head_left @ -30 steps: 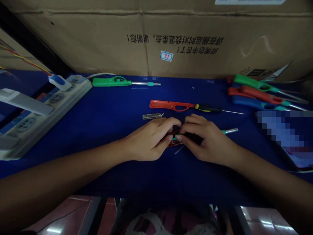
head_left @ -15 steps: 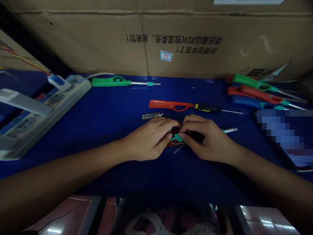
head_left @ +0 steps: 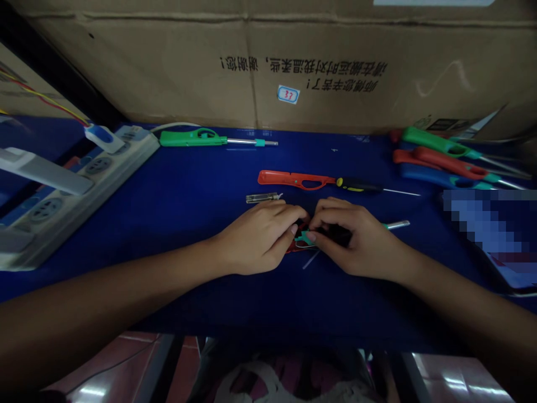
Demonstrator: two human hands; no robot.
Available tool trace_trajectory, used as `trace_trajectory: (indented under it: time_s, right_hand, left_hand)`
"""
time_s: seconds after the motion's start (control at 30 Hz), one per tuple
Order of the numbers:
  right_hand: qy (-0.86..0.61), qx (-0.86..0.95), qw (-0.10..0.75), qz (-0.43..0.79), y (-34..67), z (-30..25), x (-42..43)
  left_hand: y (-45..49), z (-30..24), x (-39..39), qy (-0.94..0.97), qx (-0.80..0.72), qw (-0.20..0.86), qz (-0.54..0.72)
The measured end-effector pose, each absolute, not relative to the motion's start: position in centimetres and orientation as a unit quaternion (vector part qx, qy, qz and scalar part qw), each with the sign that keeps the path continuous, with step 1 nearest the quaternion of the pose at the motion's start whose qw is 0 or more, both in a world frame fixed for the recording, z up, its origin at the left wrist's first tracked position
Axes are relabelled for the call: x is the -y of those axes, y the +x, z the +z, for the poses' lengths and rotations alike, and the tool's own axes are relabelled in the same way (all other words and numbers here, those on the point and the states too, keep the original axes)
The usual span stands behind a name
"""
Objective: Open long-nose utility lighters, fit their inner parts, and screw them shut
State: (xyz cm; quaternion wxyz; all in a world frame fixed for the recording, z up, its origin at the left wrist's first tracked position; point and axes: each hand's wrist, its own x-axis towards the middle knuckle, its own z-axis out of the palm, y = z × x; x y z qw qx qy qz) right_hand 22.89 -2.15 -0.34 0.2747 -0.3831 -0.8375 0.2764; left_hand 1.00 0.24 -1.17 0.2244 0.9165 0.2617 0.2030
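Left grip: Your left hand (head_left: 260, 238) rests palm down, fingers curled and pinched onto the left end of a red utility lighter (head_left: 293, 248).
Right grip: Your right hand (head_left: 356, 239) is clenched over the right part of the same lighter, its fingertips meeting those of the left hand in the middle.
Held thing: The red utility lighter lies flat at the centre of the blue table (head_left: 188, 224). It is mostly hidden under both hands, with only a red edge showing between them.
Teal trigger (head_left: 304, 239): A small piece in the gap between your hands, at your right thumb tip.
Metal nozzle (head_left: 396, 225): It sticks out past your right hand and points right.
White sliver (head_left: 310, 260): A thin strip on the table just in front of the gap, clear of both hands.
Just behind your hands: A small clear part (head_left: 262, 197), too small to identify, lies near your left knuckles. Behind it an orange-red lighter shell (head_left: 293, 179) lies end to end with a black-and-yellow screwdriver (head_left: 358, 184).
Far back: A green lighter (head_left: 197, 138) lies by a cardboard box (head_left: 168, 67) that walls off the table.
Left edge: A white power strip (head_left: 84, 179) runs diagonally, with a plug in it.
Right edge: A pile of lighters (head_left: 448, 162) in green, red and blue, well apart from your hands.
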Motion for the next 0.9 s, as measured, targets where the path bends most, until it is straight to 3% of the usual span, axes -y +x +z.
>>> trace_trajectory:
  time_s: [0.37, 0.67, 0.9]
  right_hand:
    - [-0.457, 0.794, 0.308, 0.258, 22.4, -0.5, 2.3]
    - [-0.413, 0.777, 0.332, 0.34, 23.9, 0.8, 1.9]
    - [-0.415, 0.835, 0.229, 0.278, 25.2, 1.2, 1.6]
  left_hand:
    - [0.9, -0.8, -0.2, 0.914, -0.255, 0.235, 0.209]
    - [0.9, -1.1, -0.4, 0.906, -0.296, 0.234, 0.191]
    - [0.5, -0.9, -0.7, 0.899, -0.296, 0.232, 0.224]
